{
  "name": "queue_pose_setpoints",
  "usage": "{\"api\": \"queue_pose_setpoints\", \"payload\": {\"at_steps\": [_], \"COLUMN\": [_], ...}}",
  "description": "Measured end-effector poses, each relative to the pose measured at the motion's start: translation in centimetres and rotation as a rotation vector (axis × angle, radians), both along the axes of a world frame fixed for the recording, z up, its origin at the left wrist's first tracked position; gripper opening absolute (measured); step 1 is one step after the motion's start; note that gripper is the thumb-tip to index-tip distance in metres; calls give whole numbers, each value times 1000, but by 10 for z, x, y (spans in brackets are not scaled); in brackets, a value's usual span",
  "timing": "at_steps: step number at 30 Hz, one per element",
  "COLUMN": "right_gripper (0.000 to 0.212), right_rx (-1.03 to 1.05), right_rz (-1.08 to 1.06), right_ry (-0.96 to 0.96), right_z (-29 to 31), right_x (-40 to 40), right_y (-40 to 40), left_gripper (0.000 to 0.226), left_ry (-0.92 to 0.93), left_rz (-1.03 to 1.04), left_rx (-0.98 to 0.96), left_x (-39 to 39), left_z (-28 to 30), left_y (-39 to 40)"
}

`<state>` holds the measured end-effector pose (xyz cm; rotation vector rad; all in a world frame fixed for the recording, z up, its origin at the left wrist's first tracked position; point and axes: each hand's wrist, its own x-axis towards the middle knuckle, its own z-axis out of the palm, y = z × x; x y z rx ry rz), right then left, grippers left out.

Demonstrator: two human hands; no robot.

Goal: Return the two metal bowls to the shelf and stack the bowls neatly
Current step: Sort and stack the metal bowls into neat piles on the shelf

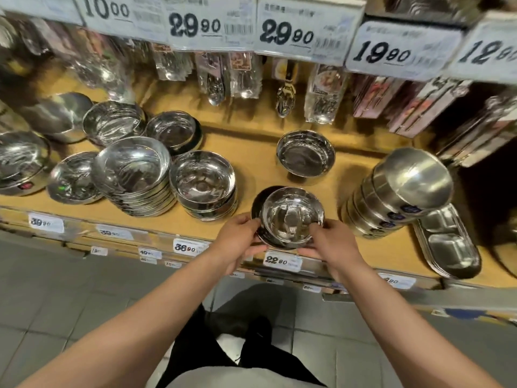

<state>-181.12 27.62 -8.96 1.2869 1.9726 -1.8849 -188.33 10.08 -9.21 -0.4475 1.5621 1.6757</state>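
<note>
Your left hand (240, 238) and right hand (330, 240) gripped round shiny metal bowls (291, 217), nested, at yellow shelf (251, 152) front edge, six o'clock of lone bowl (305, 153); grey tiled floor (56, 289) below

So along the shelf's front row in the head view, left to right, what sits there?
Labelled bowl → single bowl → tall stack → short stack → held bowls → inverted stack → trays.

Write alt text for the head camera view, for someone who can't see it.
Both hands, left hand and right hand, grip a metal bowl at the front edge of a wooden store shelf, between stacks of bowls.
</note>
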Motion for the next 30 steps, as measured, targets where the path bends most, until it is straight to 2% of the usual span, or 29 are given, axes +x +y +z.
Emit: {"api": "queue_pose_setpoints", "payload": {"at_steps": [3,5,7,12,16,21,24,27,30], "right_gripper": [27,20,11,16,15,27,23,20,29], "right_rx": [-152,-234,-302,-389,-420,-453,-444,-454,-459], "right_rz": [-54,-121,-178,-251,-296,-279,-258,-277,-286], "right_ry": [41,73,112,229,240,166,156,164,133], "right_z": [8,15,22,35,35,14,1,-10,-18], "right_x": [5,7,13,25,17,9,5,-3,-11], "right_y": [1,1,1,-1,-7,-20,-29,-35,-38], "left_gripper": [33,38,35,32,34,30,29,35,43], "left_ry": [47,58,51,87,68,78,100,111,121], "left_rz": [-50,-63,-52,-48,-49,4,59,140,202], "left_rx": [-62,-84,-92,-146,-163,-118,-109,-130,-104], "left_x": [-1,-1,0,11,24,35,39,41,37], "left_z": [-2,1,5,17,31,56,76,91,106], "left_y": [3,3,-1,-32,-68,-106,-132,-160,-187]}}
